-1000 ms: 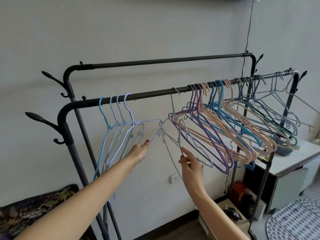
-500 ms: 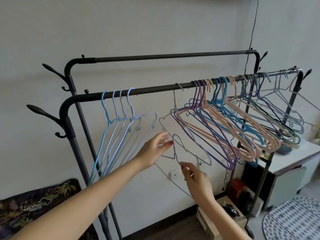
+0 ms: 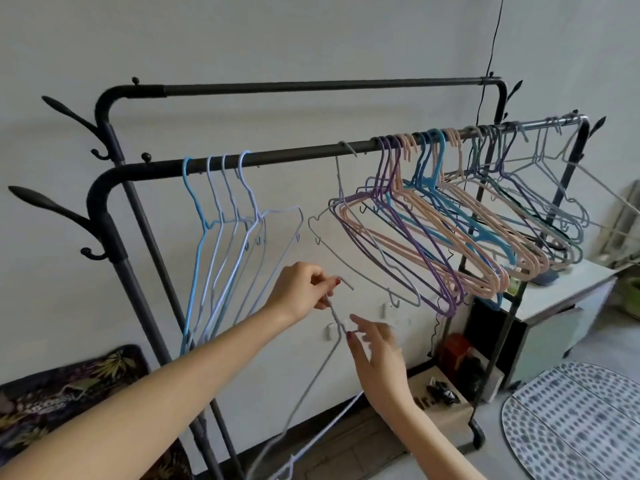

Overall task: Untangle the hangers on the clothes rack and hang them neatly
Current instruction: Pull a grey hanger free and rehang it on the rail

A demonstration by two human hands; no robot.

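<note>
The left hand (image 3: pixel 304 289) is pinching the hook of a loose grey hanger (image 3: pixel 311 379), holding it below the front bar (image 3: pixel 298 155); the right hand (image 3: pixel 375 351), fingers loose, is touching its neck to steady it

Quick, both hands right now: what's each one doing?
Left hand: pinching the hook end of a loose grey hanger, off the rail.
Right hand: open, fingers spread beside that hanger's neck; contact unclear.

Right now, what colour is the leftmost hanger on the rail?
Light blue wire hanger, clearest in the head view.
</note>
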